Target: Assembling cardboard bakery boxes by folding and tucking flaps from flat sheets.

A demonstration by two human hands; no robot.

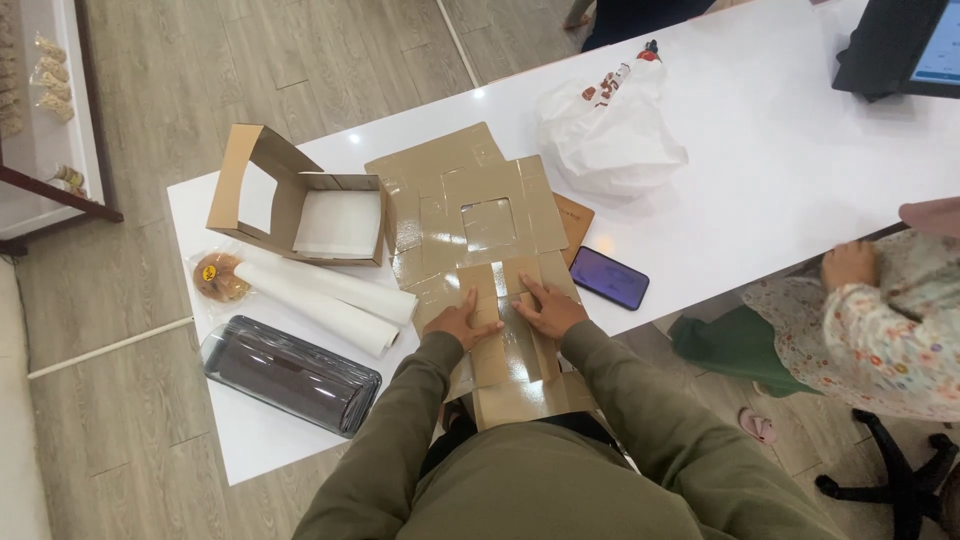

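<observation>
Presently one flat, glossy brown cardboard box blank [480, 225] lies unfolded at the white table [780, 170] edge, left hand [462, 322] and right hand [547, 310] pressing open-palmed on its near flaps; one assembled window box [300, 200] beside.

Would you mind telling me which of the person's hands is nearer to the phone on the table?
The right hand is nearer; the phone lies just beyond it to its right. The left hand presses the flat cardboard farther away.

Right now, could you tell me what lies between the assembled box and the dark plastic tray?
In the head view, two white paper rolls lie between the assembled box and the dark tray.
</observation>
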